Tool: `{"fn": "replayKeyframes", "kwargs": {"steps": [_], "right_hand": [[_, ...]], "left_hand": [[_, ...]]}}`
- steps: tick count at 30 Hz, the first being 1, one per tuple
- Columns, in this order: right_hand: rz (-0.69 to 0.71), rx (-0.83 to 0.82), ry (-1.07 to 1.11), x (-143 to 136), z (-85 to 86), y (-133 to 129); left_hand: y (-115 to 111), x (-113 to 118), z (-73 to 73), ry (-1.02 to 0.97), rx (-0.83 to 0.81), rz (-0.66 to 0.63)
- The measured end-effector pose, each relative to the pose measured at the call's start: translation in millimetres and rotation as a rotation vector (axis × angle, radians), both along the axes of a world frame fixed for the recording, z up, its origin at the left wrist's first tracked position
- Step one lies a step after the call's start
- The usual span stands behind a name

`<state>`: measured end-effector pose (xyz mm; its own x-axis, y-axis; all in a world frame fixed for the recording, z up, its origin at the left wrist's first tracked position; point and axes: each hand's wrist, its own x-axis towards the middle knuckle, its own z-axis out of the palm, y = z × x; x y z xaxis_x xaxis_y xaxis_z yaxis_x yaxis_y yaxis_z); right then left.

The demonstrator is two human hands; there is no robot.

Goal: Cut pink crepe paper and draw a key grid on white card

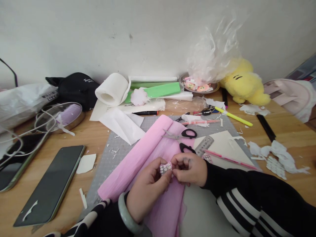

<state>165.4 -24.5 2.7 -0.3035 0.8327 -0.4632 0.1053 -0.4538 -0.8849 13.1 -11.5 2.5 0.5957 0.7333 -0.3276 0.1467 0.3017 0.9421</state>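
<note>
Between the thumb and fingers of my left hand [150,184] is a small white piece with a black net-like pattern [165,169] and a pinkish edge. The fingers of my right hand [189,168] are closed in a pinch at its right edge; the fingertips partly hide what they grip. Both hands are above a roll of pink crepe paper [138,156], partly unrolled on the grey cutting mat [112,144]. Just beyond my right hand, black-handled scissors [184,136] lie with blades apart on the pink paper. A metal ruler [204,144] and a pink stick [229,159] lie close by.
Two phones [50,184] lie at the left, near a metal dish [81,115]. A paper roll [112,89], green crepe paper [163,90] and a yellow plush toy [243,84] line the wall. White scraps [276,158] and a yellow pen [233,116] lie at the right.
</note>
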Motion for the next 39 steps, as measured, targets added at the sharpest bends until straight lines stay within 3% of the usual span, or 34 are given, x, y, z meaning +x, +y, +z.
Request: {"fn": "replayKeyframes", "kwargs": {"steps": [20, 39], "right_hand": [[-0.110, -0.069, 0.105, -2, -7.0, 1], [-0.033, -0.020, 0.004, 0, 0.3, 0]], "left_hand": [[0, -3, -7.7, -0.043, -0.018, -0.023], [-1, -2, -7.1, -0.040, -0.031, -0.010]]}}
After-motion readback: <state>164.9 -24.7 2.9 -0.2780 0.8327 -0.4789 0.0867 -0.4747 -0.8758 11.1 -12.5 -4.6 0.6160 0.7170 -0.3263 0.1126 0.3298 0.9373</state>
